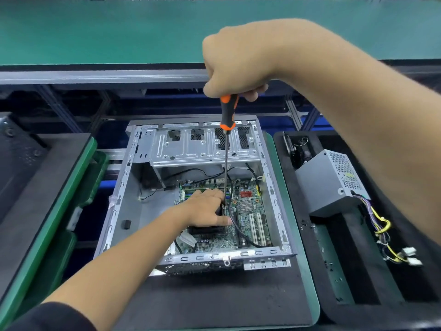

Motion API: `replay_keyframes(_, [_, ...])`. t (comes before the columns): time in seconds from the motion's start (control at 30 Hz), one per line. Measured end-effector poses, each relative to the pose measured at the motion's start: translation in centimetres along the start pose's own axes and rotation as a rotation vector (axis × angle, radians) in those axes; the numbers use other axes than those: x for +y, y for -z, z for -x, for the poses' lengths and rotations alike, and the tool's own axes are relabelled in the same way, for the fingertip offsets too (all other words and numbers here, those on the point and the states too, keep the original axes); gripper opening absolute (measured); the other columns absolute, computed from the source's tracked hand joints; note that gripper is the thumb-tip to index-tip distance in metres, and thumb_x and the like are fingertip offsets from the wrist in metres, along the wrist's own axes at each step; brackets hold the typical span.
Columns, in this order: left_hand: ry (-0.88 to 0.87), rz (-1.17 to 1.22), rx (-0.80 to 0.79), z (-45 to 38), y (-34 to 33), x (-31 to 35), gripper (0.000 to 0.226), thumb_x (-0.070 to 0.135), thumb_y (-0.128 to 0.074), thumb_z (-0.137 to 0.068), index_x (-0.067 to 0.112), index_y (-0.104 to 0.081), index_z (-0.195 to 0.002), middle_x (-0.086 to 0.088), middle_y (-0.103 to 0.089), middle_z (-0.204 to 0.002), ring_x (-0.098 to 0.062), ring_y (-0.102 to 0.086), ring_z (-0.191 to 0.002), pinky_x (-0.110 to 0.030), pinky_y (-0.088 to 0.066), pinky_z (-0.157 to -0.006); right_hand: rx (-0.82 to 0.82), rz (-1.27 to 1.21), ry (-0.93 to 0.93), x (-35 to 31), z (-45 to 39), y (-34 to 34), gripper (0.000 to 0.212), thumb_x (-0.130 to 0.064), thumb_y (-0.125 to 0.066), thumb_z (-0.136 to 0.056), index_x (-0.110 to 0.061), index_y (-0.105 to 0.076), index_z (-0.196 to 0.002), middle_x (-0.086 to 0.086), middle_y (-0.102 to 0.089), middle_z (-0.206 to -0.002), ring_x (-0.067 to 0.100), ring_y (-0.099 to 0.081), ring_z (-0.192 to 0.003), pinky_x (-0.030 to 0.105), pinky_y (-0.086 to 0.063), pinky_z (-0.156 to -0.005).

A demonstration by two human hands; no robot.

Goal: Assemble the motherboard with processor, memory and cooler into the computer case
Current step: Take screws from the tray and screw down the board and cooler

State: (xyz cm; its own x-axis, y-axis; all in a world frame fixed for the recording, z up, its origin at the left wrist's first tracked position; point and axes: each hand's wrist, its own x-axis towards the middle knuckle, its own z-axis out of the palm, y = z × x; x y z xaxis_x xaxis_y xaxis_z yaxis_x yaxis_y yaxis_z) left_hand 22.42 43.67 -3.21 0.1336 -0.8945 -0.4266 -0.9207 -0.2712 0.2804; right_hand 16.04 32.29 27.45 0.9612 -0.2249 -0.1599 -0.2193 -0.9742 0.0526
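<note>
An open grey computer case (119, 194) lies on a black mat, with the green motherboard (250, 211) inside it at the right. My left hand (206, 209) rests on the black cooler (205, 229) on the board, fingers spread over its top. My right hand (236, 60) grips the orange-and-black handle of a long screwdriver (228, 115) held upright above the case. Its thin shaft runs down to the cooler's right edge beside my left fingers; the tip is hidden there. White slots (256, 226) and a black cable (238, 225) show on the board.
A grey power supply (331, 185) with coloured wires (381, 225) lies in a black foam tray at the right. Small screws (329, 263) lie scattered in that tray. A green-edged tray (47, 199) stands at the left. A green conveyor belt (119, 32) runs behind.
</note>
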Motion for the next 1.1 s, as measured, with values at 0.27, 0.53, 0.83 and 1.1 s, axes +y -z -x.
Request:
replay_keyframes(0.27, [-0.011, -0.024, 0.032, 0.1, -0.1, -0.2, 0.05, 0.068, -0.045, -0.083, 0.021, -0.031, -0.092, 0.005, -0.029, -0.1, -0.013, -0.028, -0.091, -0.039, -0.028, -0.09, -0.118, -0.034, 0.1, 1.4, 0.2, 0.8, 0.007, -0.02, -0.066, -0.086, -0.02, -0.061, -0.092, -0.012, -0.067, -0.056, 0.009, -0.069, -0.061, 0.027, -0.038, -0.056])
replay_keyframes(0.53, [-0.011, -0.04, 0.036, -0.2, -0.1, -0.1, 0.054, 0.064, -0.047, -0.085, 0.015, -0.042, -0.106, -0.005, -0.045, -0.12, -0.013, -0.03, -0.094, -0.037, -0.027, -0.088, 0.018, -0.118, 0.036, 1.2, -0.4, -0.6, 0.028, -0.027, -0.056, -0.078, -0.01, -0.056, -0.055, 0.001, -0.058, -0.038, 0.019, -0.059, -0.043, 0.027, -0.041, -0.053])
replay_keyframes(0.83, [-0.019, -0.041, 0.018, 0.0, -0.3, -0.4, 0.066, 0.072, -0.041, -0.083, 0.012, -0.041, -0.112, -0.006, -0.043, -0.125, -0.021, -0.04, -0.109, -0.041, -0.028, -0.093, -0.139, -0.066, 0.089, 1.4, 0.0, 1.0, 0.008, -0.019, -0.063, -0.088, -0.018, -0.061, -0.095, -0.007, -0.068, -0.068, 0.007, -0.069, -0.054, 0.026, -0.039, -0.056])
replay_keyframes(1.1, [-0.019, -0.031, 0.013, -0.3, -0.4, -0.4, 0.058, 0.069, -0.042, -0.084, 0.017, -0.041, -0.109, -0.003, -0.044, -0.124, -0.019, -0.038, -0.103, -0.041, -0.028, -0.094, -0.016, -0.121, 0.028, 1.3, -0.2, -0.5, 0.025, -0.023, -0.051, -0.08, -0.01, -0.057, -0.061, 0.003, -0.059, -0.04, 0.019, -0.056, -0.037, 0.025, -0.041, -0.05])
